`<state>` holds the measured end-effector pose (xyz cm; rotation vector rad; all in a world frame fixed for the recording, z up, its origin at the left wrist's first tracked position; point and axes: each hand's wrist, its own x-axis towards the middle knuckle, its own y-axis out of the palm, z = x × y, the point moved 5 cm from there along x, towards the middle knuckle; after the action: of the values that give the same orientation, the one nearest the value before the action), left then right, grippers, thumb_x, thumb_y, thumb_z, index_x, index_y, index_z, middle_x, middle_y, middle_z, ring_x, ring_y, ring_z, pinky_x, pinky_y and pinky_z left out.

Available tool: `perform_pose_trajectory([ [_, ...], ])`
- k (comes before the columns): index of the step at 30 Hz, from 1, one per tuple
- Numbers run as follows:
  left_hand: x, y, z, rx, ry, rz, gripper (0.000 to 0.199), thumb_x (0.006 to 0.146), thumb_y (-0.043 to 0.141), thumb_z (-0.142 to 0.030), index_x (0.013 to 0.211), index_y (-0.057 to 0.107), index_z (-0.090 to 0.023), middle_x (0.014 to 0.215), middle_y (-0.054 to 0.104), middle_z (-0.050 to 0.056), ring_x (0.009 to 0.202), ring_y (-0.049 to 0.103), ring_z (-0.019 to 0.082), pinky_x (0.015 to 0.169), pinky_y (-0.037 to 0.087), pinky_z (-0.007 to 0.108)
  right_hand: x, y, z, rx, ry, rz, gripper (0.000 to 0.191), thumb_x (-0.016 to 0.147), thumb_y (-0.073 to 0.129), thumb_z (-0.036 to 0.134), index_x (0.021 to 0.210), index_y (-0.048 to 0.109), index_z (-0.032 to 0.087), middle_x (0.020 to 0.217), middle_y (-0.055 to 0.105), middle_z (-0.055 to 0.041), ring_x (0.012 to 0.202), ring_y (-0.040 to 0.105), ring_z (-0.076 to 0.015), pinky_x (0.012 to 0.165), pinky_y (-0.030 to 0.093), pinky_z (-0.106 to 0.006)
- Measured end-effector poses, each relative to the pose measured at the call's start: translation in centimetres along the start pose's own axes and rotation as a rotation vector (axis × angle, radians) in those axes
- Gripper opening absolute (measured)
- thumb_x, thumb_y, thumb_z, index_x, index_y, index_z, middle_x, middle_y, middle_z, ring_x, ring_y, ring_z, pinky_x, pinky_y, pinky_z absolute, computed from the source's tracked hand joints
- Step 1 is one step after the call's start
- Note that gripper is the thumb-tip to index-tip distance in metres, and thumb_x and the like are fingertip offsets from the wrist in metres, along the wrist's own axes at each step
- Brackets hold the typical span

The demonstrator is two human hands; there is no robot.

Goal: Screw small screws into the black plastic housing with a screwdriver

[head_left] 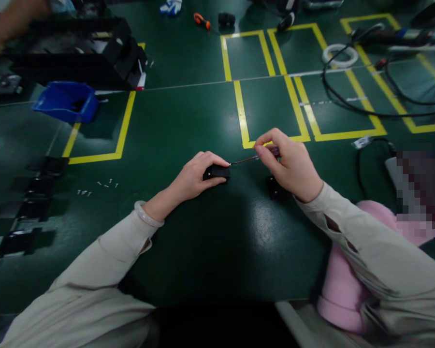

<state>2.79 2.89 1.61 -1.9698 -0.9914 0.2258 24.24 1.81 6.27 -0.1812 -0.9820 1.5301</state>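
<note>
Left hand (195,175) is resting on the green bench (203,241), its grip pinching a small black block (218,171) between thumb below and fingers above. Right hand (293,164) is holding a slim screwdriver (256,156), its grip closing thumb and fingertips around the dark handle. Key relation: the block is lying to the left of the right grip, and the shaft is spanning the gap between the hands, its tip meeting the block's upper right corner as seen from the head. Whether the tip is seating in a screw or only touching the edge, cannot tell at this size. The block's long axis appears to be running roughly left to right, and the shaft is nearly lining up with it, sloping down slightly in view toward the block. Left hand is nearer, being in contact; right hand is reaching the block only through the tool. A second black part (275,188) is lying just under the right hand, partly hidden by it. Loose small screws (84,193) are lying well to the left of the left hand, and a blue bin (54,110) is standing beyond them, near the black trays (72,63).
</note>
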Motion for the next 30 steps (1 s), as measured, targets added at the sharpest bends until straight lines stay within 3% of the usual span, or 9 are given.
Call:
perform_pose_trajectory([
  [5,0.03,-0.04,-0.08,0.002,0.0,0.002,0.03,0.094,0.064,-0.042,0.117,0.06,-0.022,0.117,0.067,0.006,0.108,0.061,0.022,0.094,0.045,0.037,0.07,-0.09,0.18,0.016,-0.007,0.001,0.018,0.089,0.054,0.021,0.107,0.056,0.02,0.07,0.057,0.0028,0.058,0.055,-0.0112,0.058,0.042,-0.026],
  [11,0.02,0.02,-0.1,0.002,0.013,-0.007,0.03,0.094,0.064,-0.042,0.116,0.06,-0.022,0.116,0.068,0.005,0.107,0.061,0.021,0.094,0.045,0.036,0.01,-0.02,0.08,-0.007,-0.001,0.006,0.015,0.093,0.054,0.033,0.091,0.06,0.019,0.072,0.063,0.0003,0.06,0.059,-0.0115,0.059,0.041,-0.027],
  [16,-0.01,-0.01,0.0,0.004,0.016,-0.005,0.031,0.094,0.064,-0.042,0.117,0.06,-0.021,0.116,0.068,0.006,0.107,0.061,0.022,0.094,0.045,0.036,0.01,-0.05,0.18,0.02,-0.02,0.012,0.017,0.089,0.053,0.021,0.106,0.056,0.02,0.072,0.059,0.0027,0.059,0.057,-0.0107,0.058,0.041,-0.025],
  [23,0.01,-0.04,-0.05,-0.001,0.001,0.0,0.031,0.095,0.063,-0.043,0.117,0.06,-0.022,0.117,0.068,0.006,0.108,0.061,0.022,0.094,0.045,0.037,0.06,-0.07,0.09,-0.002,-0.011,0.012,0.012,0.093,0.054,0.032,0.092,0.059,0.02,0.073,0.063,0.0003,0.062,0.062,-0.0127,0.059,0.041,-0.026],
  [30,-0.03,-0.02,-0.1,-0.001,0.006,-0.002,0.031,0.094,0.064,-0.042,0.117,0.06,-0.022,0.116,0.067,0.006,0.107,0.06,0.022,0.094,0.045,0.036,0.05,-0.1,0.33,0.023,-0.024,0.026,0.015,0.091,0.054,0.024,0.105,0.057,0.02,0.072,0.062,0.0022,0.06,0.059,-0.0113,0.059,0.042,-0.026],
])
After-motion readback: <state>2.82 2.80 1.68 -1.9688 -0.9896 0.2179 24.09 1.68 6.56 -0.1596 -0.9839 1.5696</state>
